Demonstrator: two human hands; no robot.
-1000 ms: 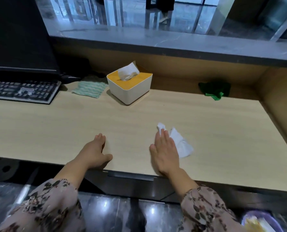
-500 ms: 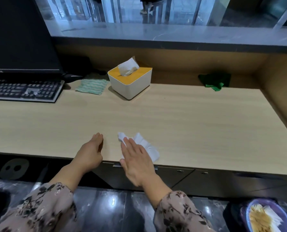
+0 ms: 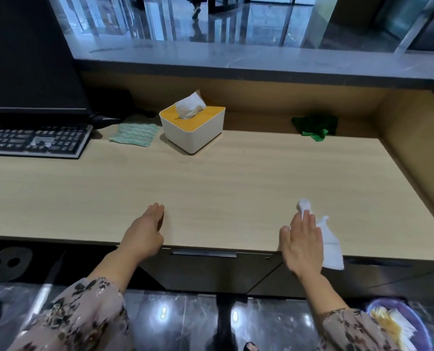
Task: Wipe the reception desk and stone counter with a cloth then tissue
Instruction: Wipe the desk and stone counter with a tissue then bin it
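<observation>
Tissue under a flat right hand at the desk's near edge

Head view: the right hand [image 3: 302, 245] lies flat on the pale wooden reception desk [image 3: 236, 178], fingers straight and together, pressing a white tissue [image 3: 332, 247] against the surface. The tissue lies near the desk's near edge, right of centre. A crumpled tip pokes out past the fingertips, and a loose flap spreads to the right and hangs over the edge. The left hand [image 3: 145, 231] rests on the desk's near edge left of centre, fingers straight and relaxed, holding nothing. Both arms wear floral sleeves [image 3: 84, 317].

Far across the desk stands a white tissue box [image 3: 193, 130] with a yellow top and a sheet sticking up. Just left of it lies a folded striped cloth [image 3: 135, 134]. Well to the right, against the back wall, sits a crumpled green cloth [image 3: 314, 126]. A keyboard [image 3: 33, 141] and a dark monitor [image 3: 28, 59] fill the far left. The grey stone counter [image 3: 236, 57] runs along the top of the back wall. On the floor at near right sits a purple bowl [image 3: 426, 325]; what it holds is too blurred to tell.
</observation>
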